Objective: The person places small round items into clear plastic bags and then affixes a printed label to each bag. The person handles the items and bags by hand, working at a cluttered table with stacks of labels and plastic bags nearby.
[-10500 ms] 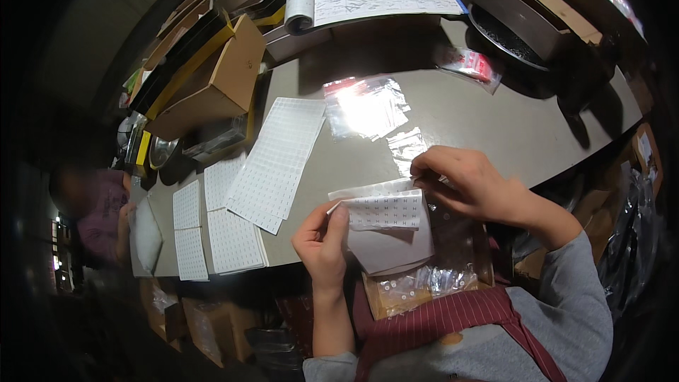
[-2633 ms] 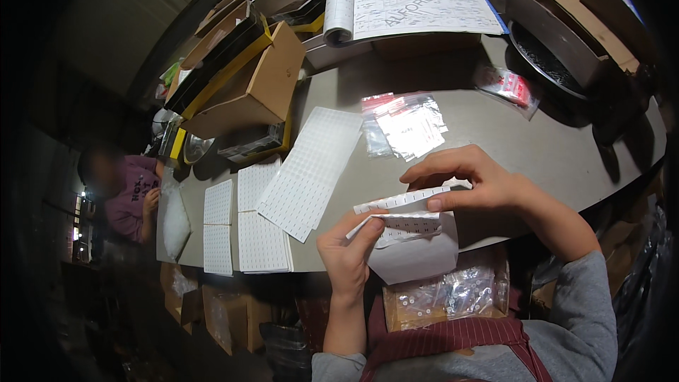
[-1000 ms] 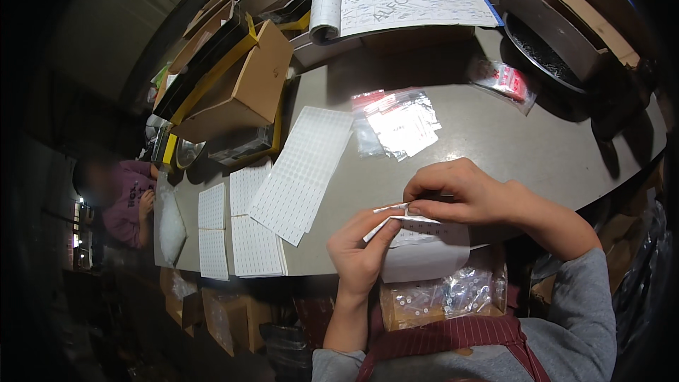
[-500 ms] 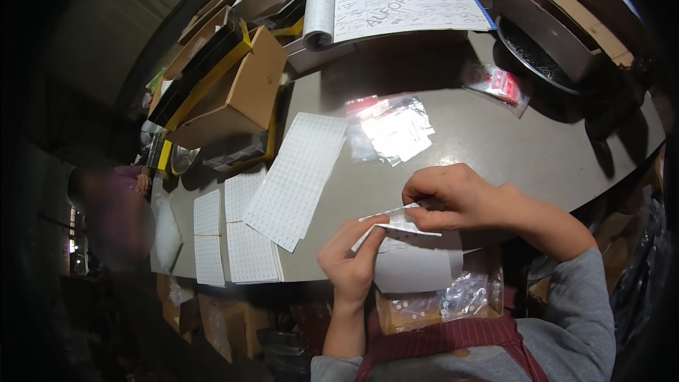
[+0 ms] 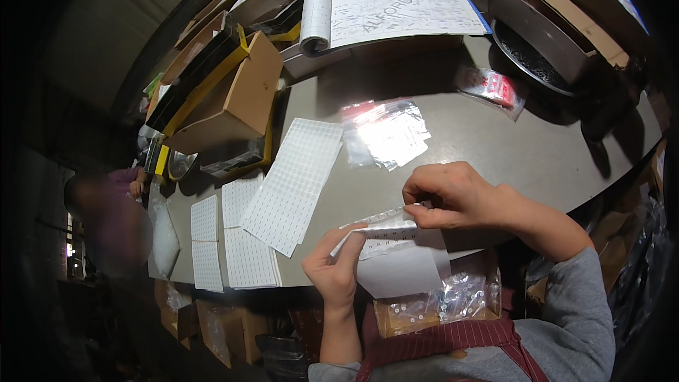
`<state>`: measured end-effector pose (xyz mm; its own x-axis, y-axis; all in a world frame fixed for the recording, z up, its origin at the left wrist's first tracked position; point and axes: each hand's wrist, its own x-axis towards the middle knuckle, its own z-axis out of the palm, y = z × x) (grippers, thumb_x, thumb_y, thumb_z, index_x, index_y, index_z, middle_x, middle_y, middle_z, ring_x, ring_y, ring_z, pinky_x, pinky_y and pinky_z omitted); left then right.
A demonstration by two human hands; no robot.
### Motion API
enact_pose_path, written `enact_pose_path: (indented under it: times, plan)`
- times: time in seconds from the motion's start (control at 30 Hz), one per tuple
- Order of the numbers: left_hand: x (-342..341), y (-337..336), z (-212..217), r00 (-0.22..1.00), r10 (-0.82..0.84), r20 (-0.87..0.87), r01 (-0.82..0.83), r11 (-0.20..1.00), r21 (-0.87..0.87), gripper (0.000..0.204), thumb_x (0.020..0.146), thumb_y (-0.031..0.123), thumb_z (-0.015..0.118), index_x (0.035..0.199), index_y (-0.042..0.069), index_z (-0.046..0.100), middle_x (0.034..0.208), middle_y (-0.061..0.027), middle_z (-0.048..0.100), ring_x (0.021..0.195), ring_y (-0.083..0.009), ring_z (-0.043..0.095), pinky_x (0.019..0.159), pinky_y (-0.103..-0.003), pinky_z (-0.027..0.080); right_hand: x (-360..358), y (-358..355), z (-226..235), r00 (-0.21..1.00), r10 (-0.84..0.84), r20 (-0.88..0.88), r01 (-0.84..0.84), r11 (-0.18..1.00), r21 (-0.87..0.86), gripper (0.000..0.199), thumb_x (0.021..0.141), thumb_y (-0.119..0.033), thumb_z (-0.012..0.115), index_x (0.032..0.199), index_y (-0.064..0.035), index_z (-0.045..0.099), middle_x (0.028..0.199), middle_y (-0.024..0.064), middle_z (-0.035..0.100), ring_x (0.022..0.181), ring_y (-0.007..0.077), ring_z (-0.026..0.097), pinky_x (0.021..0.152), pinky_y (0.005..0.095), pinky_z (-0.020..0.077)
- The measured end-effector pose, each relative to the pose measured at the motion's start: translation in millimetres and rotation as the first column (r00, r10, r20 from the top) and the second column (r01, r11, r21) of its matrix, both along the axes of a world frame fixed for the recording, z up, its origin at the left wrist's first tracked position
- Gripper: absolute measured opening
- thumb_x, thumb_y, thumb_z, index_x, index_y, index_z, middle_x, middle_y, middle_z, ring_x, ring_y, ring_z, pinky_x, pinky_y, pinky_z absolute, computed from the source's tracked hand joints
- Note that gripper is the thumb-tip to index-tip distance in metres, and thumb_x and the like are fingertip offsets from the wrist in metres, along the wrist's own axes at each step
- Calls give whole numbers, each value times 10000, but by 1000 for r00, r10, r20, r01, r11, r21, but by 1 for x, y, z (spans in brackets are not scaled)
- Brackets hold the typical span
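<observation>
A white label sheet (image 5: 399, 272) is stretched between my hands over the table's near edge. Its printed upper part is bent, and the plain white part hangs below. My left hand (image 5: 331, 269) pinches the left end between thumb and fingers. With thumb and forefinger together, my right hand (image 5: 456, 194) grips the upper right edge, where a narrow strip stands up from the sheet. To the left lie loose printed label sheets (image 5: 297, 177) and two stacks of them, a narrow stack (image 5: 205, 247) and a wider stack (image 5: 247, 247). Small clear zip bags (image 5: 389, 134) lie beyond my hands.
Below the sheet, an open box holds a clear bag (image 5: 456, 298) of small round pieces. An open cardboard box (image 5: 247, 85) stands left, a metal bowl (image 5: 527, 56) of dark parts far right, near a red-and-clear packet (image 5: 491, 88). A paper pad (image 5: 403, 14) lies behind. Another person (image 5: 117, 205) is at far left.
My left hand has shifted left and slightly down, drawing the sheet wider and flatter, so more printed rows show. My right hand stays nearly in place with its pinch.
</observation>
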<state>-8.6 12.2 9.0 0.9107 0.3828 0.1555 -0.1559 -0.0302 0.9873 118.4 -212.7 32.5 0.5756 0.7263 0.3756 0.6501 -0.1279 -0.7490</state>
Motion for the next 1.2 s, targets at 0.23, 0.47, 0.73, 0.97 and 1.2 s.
enact_pose_path:
  times: [0.23,0.47,0.73,0.97,1.2]
  plan:
    - [-2,3,2,1000,-5,-26,5,1000,-18,149,899,-28,694,1017,-87,763,965,-128,755,906,-161,679,840,-269,505,1,-1,1,996,20,-89,-26,997,-71,340,820,-246,746,1033,-14,620,856,148,604,743,305,636,671,401,521]
    - [-4,0,3,1000,-4,4,4,997,71,156,885,-39,697,1019,-81,767,964,-142,755,909,-182,687,848,-286,506,3,0,5,933,15,-360,-36,998,-52,201,870,-160,740,934,-23,607,817,32,618,735,120,542,640,273,450]
    - [-8,2,3,1000,24,-10,-23,999,45,160,900,-26,696,1032,-88,761,964,-126,751,905,-166,676,839,-278,511,7,2,-7,958,-11,-287,38,995,87,210,867,-146,788,883,-29,614,795,21,620,726,104,552,667,263,452]
    - [-4,9,0,996,70,-53,-72,997,-36,168,912,-3,705,1048,-83,762,946,-109,755,882,-154,674,831,-275,527,30,-9,-2,953,-281,111,274,959,78,104,847,-7,677,938,-11,627,860,70,661,775,157,642,675,284,504]
    - [11,-21,3,983,-170,-64,174,983,60,162,915,39,751,1035,-69,767,960,-110,767,875,-139,679,807,-267,531,49,-34,-28,814,74,576,233,867,-440,556,959,-244,648,1408,38,476,1463,255,501,1349,403,499,1156,503,365]
